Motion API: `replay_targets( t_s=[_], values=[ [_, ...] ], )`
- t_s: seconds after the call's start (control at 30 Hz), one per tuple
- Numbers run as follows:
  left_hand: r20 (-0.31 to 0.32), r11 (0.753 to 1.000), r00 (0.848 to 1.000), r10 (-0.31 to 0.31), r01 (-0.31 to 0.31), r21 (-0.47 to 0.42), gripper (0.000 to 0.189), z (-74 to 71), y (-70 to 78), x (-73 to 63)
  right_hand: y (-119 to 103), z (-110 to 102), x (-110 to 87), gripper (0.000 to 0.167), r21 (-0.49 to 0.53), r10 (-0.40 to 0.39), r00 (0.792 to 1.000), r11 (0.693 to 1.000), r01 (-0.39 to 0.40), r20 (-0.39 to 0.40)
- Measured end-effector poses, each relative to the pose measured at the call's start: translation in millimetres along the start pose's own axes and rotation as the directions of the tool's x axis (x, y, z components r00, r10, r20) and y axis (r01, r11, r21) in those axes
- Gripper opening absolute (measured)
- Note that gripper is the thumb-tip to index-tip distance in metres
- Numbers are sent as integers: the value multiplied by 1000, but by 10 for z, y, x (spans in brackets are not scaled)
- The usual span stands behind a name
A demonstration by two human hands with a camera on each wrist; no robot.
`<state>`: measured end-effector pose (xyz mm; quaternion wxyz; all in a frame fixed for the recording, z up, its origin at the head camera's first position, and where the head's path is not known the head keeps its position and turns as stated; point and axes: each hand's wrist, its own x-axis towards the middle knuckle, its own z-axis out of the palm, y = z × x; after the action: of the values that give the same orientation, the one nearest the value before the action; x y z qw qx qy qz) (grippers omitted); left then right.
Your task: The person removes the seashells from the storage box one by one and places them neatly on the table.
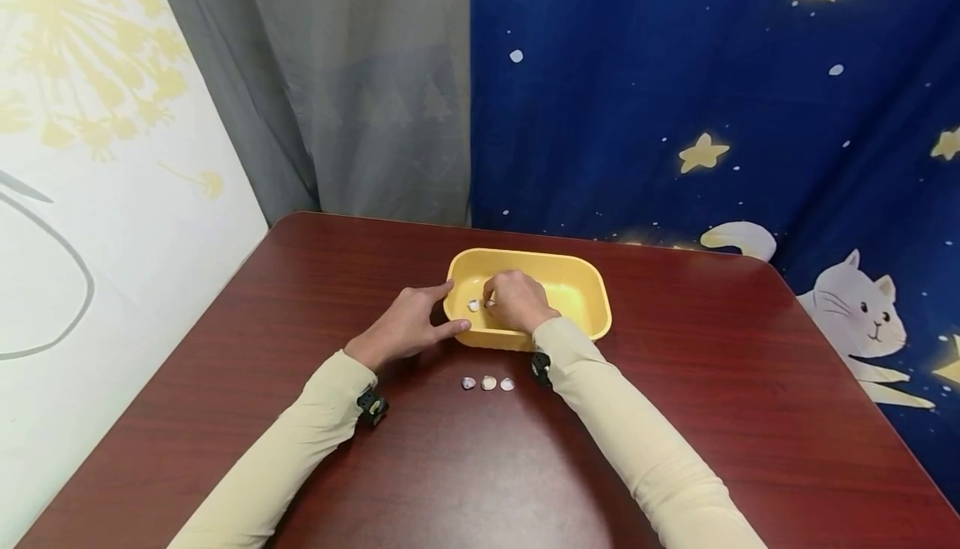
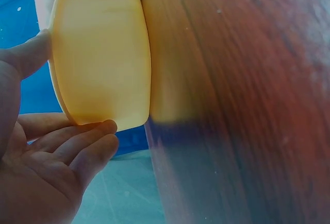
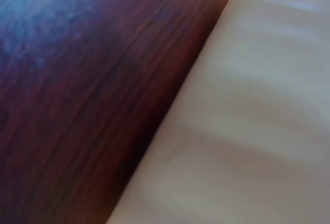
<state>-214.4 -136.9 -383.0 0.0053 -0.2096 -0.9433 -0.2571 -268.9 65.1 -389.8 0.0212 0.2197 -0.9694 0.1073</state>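
Observation:
A yellow plastic basin [image 1: 573,270] stands on the table. At its left end, my left hand [image 1: 405,324] holds the rim, thumb on the near side and fingers round the corner. The left wrist view shows the fingers [image 2: 87,144] against the basin's outer wall [image 2: 103,54]. My right hand [image 1: 517,299] reaches down inside, fingers bent, their tips near the basin's floor. Just left of these fingertips lies a small white shell [image 1: 473,305]. Whether the right fingers pinch another shell is hidden. The right wrist view shows only the blurred basin wall [image 3: 247,121] and tabletop.
In front of the basin, three small shells lie in a row: a purplish one [image 1: 468,383], a cream one [image 1: 489,383] and a whitish one [image 1: 507,384]. The dark red wooden table [image 1: 712,366] ends at grey and blue curtains [image 1: 637,116] behind.

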Motion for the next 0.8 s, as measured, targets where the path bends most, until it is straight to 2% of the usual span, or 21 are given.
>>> replay_targets(
  t_s=[0.4,0.8],
  values=[
    [9,1000,1000,-22,23,-17,83,15,6,2,81,-78,-90,5,84,-57,997,995,61,-45],
    [19,1000,1000,-21,22,-14,83,-5,14,-7,98,-270,-344,10,174,-135,985,973,152,-110]
  ],
)
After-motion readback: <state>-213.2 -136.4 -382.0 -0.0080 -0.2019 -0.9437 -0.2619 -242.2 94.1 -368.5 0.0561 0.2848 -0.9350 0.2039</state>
